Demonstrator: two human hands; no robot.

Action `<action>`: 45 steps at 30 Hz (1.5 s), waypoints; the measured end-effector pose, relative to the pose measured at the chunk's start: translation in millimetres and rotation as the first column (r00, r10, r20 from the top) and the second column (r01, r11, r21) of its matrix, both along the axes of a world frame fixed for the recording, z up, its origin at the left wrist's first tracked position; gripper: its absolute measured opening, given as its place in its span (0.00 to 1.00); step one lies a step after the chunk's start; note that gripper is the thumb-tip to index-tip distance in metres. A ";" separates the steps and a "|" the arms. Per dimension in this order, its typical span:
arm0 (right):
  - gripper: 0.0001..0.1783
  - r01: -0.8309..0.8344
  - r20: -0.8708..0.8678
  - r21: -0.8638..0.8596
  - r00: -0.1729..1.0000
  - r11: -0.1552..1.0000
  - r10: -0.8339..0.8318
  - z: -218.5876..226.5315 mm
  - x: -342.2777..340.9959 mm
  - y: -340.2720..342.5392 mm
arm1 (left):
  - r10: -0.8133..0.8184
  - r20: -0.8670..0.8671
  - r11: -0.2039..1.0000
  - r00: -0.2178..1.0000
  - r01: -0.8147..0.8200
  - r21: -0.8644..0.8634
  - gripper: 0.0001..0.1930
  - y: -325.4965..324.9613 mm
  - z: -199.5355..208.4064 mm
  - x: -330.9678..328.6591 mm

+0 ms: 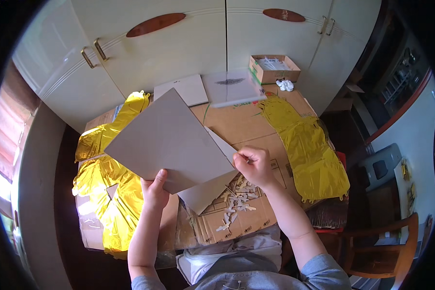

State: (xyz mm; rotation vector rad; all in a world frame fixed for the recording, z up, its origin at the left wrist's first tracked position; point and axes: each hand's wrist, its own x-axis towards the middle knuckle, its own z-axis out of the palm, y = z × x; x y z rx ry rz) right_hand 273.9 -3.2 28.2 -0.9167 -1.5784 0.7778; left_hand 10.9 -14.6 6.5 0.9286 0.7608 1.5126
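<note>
A large grey board is held up at a tilt above the table. My left hand grips its lower edge, thumb lying on the face toward me. My right hand is closed in a pinch at the board's right edge, near the corner; a small dark tip shows at its fingers, too small to name. Beneath the raised board lies another grey sheet, partly hidden by it. Small pale cut-out scraps are scattered below my right hand.
Flattened cardboard covers the table. Shiny gold foil balloons lie at left and right. At the back are a pale board, a clear plastic sheet, a cardboard box of white strips and a crumpled white wad.
</note>
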 end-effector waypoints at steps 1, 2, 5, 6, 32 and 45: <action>0.01 -0.025 -0.031 0.042 0.999 0.999 0.026 -0.6 1.7 2.0 | -0.016 0.011 1.000 1.000 0.016 -0.005 0.18 0.7 -0.4 -0.9; 0.01 -0.048 -0.060 0.084 0.997 0.995 0.054 -0.9 2.9 2.9 | -0.031 0.022 0.999 0.999 0.032 -0.010 0.19 1.4 -1.0 -1.6; 0.01 -0.126 -0.170 0.046 0.977 0.991 0.132 10.3 -3.2 -3.0 | -0.063 0.031 0.998 0.998 0.063 -0.020 0.19 2.8 -5.9 -5.1; 0.02 -0.132 -0.124 0.069 0.982 0.989 0.140 9.8 -2.2 -3.3 | -0.059 0.024 0.998 0.998 0.059 -0.013 0.19 3.7 -7.5 -5.2; 0.08 -0.079 0.302 0.491 0.950 0.868 -0.084 10.7 -2.1 4.8 | -0.084 -0.097 0.970 0.992 0.059 -0.236 0.13 4.3 15.9 -3.8; 0.07 -0.073 0.428 0.441 0.893 0.895 -0.139 3.0 -0.5 7.1 | -0.057 -0.181 0.979 0.982 0.019 -0.204 0.13 0.8 22.7 -0.9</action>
